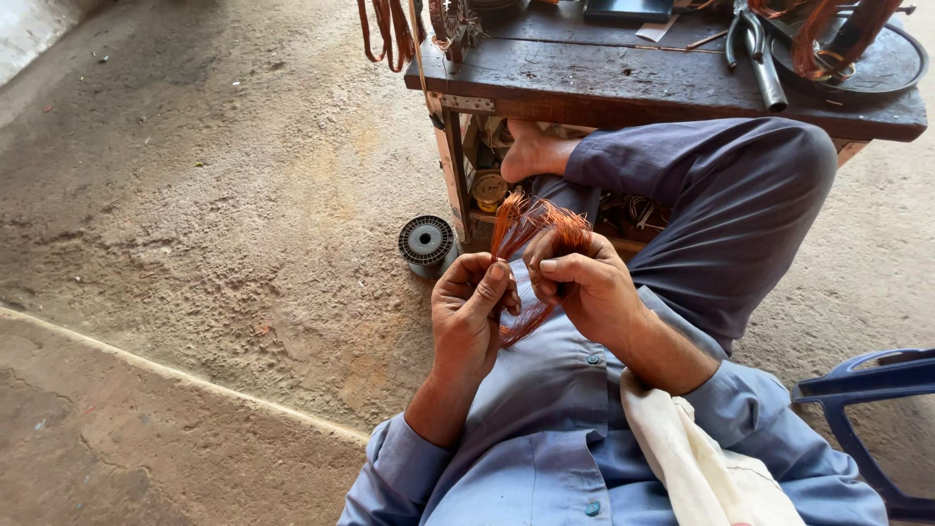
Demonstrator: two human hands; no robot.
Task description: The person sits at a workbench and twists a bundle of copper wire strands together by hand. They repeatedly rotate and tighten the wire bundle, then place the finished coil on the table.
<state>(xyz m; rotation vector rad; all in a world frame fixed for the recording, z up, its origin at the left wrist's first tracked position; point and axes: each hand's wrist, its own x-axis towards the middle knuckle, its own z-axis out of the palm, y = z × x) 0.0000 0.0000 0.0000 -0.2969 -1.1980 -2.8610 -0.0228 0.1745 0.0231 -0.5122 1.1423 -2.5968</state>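
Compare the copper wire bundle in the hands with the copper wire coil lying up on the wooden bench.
The copper wire bundle is gripped by the left hand and right hand; the copper wire coil lies untouched on the bench. The bundle's strands fan out loose; the coil's strands stay gathered. Both are reddish copper.

We see a blue-grey button shirt (545, 429), long sleeves rolled to the forearms, small matching buttons down the front. Darker blue-grey trousers (740, 205) far right. Bare foot (534, 151) far centre. Cream cloth (701, 463) draped over the near right shoulder.
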